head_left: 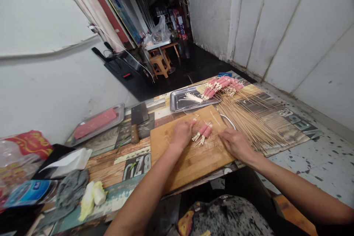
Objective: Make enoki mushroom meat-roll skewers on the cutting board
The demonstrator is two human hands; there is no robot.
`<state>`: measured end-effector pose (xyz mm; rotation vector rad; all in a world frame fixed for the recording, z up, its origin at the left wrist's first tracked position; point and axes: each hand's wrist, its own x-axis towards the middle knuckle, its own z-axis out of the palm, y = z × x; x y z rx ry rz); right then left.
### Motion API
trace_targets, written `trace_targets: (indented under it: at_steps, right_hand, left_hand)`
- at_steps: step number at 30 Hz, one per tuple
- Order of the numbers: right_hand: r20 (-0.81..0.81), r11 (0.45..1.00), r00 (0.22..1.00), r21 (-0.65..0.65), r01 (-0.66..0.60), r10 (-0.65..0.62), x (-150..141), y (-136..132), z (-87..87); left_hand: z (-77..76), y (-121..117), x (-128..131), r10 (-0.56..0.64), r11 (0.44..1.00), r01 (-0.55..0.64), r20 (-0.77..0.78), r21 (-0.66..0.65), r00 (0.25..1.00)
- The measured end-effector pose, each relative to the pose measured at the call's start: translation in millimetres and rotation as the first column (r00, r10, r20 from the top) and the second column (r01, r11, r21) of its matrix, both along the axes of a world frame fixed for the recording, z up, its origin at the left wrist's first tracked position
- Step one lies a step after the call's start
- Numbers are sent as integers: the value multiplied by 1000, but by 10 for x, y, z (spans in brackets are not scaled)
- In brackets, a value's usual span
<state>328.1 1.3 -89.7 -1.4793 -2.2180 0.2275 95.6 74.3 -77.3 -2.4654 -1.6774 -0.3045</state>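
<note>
Meat rolls (204, 129) on bd (193, 166), cleaver (138, 116) nr

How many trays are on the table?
2 that I can see: the left tray, under the pink meat slab, and the back tray, beyond the cutting board, partly covered by rolls. Another could hide under that pile.

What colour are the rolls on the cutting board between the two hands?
The rolls are pink, with whitish ends; the head view shows it best.
</note>
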Motion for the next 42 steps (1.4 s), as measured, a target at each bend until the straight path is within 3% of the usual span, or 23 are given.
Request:
trace_targets:
  at_steps: [29,36,42]
  right_hand:
    - [-15,997,1000,-74,-11,10,-65,-36,75]
    - [66,993,998,-112,20,-13,-116,10,144]
    - [144,993,989,-112,38,-22,-178,29,167]
  left_hand:
    - [47,18,5,1,999,0,20,-52,1000]
    - [27,12,8,-4,1000,4,22,-22,1000]
    - [104,14,21,26,992,-11,122,-124,992]
